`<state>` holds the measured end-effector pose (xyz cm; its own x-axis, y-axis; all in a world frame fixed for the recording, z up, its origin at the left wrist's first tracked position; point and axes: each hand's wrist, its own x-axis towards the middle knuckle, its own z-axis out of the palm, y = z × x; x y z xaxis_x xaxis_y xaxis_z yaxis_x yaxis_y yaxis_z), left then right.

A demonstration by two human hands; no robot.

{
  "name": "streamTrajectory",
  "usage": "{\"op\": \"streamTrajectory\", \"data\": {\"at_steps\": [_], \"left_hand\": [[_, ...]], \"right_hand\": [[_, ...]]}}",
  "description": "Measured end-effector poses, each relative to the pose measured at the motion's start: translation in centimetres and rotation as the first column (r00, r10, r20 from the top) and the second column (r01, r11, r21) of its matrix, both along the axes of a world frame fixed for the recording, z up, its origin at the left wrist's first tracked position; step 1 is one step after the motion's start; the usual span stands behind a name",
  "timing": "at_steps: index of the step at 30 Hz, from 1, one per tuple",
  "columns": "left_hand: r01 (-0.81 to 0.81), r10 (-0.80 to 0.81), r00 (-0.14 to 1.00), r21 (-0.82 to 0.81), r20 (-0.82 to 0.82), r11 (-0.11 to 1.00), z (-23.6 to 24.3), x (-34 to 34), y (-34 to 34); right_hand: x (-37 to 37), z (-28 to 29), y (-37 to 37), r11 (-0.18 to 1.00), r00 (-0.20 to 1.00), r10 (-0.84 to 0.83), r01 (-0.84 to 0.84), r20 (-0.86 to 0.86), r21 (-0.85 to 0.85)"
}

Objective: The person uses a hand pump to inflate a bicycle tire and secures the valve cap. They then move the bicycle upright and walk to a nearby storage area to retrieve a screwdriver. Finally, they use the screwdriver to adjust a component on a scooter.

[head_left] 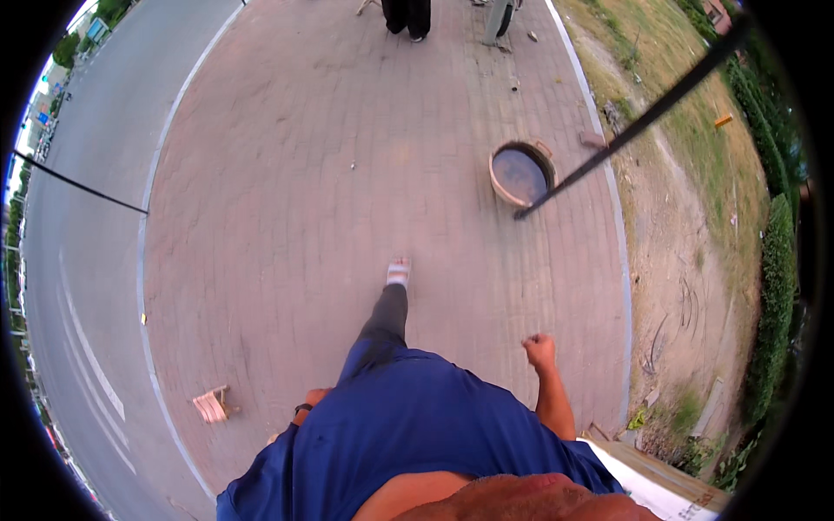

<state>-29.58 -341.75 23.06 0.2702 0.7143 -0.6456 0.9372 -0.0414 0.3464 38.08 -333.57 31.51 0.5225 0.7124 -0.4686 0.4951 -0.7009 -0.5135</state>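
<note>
My right hand is held out in front of my right side, its fingers curled into a fist, and I see nothing in it. My left hand is close against my left side, below a dark wrist band. The blue shirt hides most of that hand and its fingers do not show. Neither hand touches anything on the ground. Ahead and to the right, a tan tub with dark liquid in it stands on the paving. My sandalled foot is stretched forward on the bricks.
A dark pole rises beside the tub. A small folding stool stands at the left. Another person's legs and a grey post are far ahead. A road lies left, grass right. A white box is behind my right arm.
</note>
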Motion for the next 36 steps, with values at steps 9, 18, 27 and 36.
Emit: {"op": "streamTrajectory", "data": {"at_steps": [9, 18, 27, 36], "left_hand": [[-0.754, 0.806, 0.496, -0.299, 0.324, 0.584, 8.8, 5.1, 50.4], [-0.797, 0.833, 0.490, -0.256, 0.256, 0.547, 8.2, 13.1, 78.1], [0.240, -0.241, 0.968, -0.019, -0.076, 0.970, 10.7, 29.0, 93.0], [0.295, -0.302, 0.953, -0.136, -0.036, 0.946, 6.8, 47.7, 123.1]], "right_hand": [[-3.3, 7.6, 22.2, 0.969, 0.966, -0.134, 0.081, -0.223, -0.232], [4.5, 3.4, 46.4, 0.944, 0.898, -0.282, 0.198, -0.338, -0.263], [22.7, 6.8, 75.9, 0.976, 0.951, -0.202, 0.214, -0.233, 0.027], [37.7, 3.4, 90.9, 0.953, 0.943, -0.304, 0.299, -0.136, -0.059]]}}
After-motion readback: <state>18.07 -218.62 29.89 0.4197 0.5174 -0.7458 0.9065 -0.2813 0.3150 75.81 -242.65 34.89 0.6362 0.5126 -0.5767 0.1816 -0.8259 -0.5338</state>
